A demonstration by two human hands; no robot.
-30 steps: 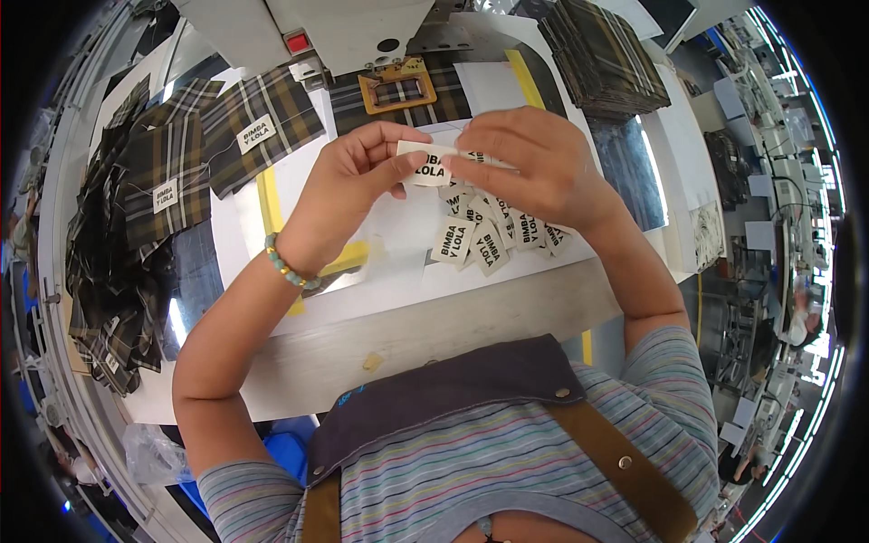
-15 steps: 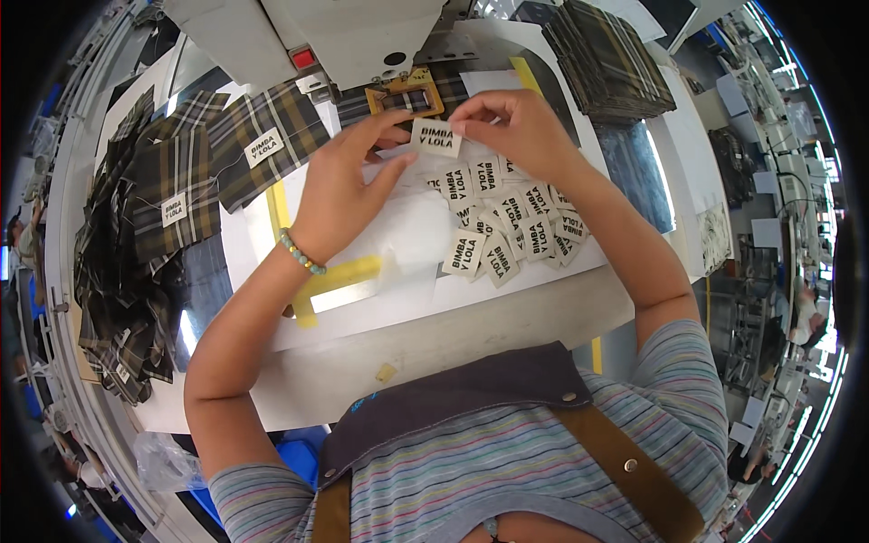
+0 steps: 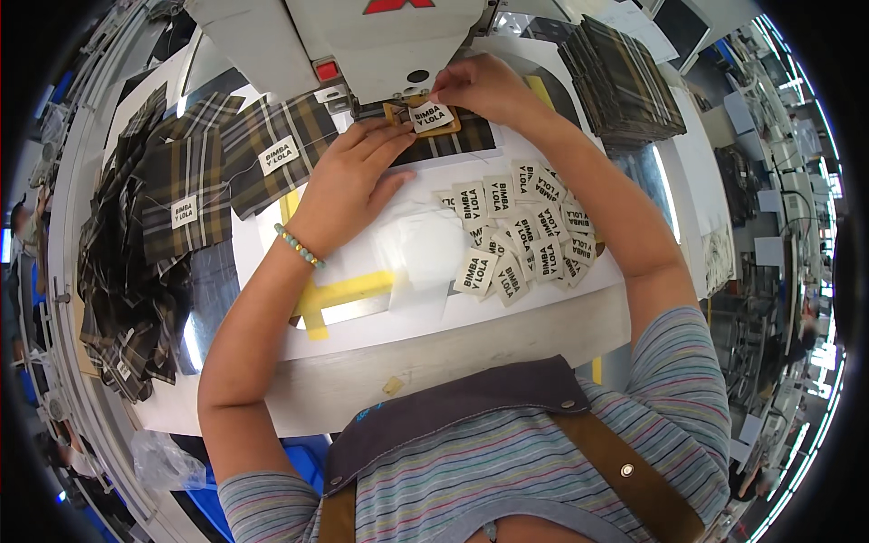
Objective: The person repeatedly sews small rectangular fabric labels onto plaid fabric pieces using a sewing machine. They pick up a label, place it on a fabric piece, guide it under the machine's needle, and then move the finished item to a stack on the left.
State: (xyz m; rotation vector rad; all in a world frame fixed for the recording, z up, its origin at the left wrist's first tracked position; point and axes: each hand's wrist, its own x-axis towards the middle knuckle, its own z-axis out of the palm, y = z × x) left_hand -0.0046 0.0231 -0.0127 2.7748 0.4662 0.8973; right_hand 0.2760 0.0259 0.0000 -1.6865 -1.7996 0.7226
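Note:
A white label (image 3: 432,116) with dark print lies over the yellow frame (image 3: 450,127) under the sewing machine head (image 3: 389,45). My right hand (image 3: 493,89) has its thumb and finger closed at the label's upper right corner. At the label's lower left edge rest the fingertips of my left hand (image 3: 348,185); its fingers lie stretched out and its thumb stands apart. Beneath the frame a strip of plaid fabric (image 3: 476,138) shows. The far side of the frame is hidden under the machine.
Several loose labels (image 3: 510,282) are heaped right of centre. Plaid pieces (image 3: 244,185) with labels spread to the left, beside a crumpled plaid heap (image 3: 127,299). A plaid stack (image 3: 625,77) stands at the far right. Yellow tape (image 3: 348,290) crosses the white table surface (image 3: 362,337).
Both hands have moved farther away toward the machine, bringing the label down over the yellow frame. My left fingers have straightened. The view has shifted slightly.

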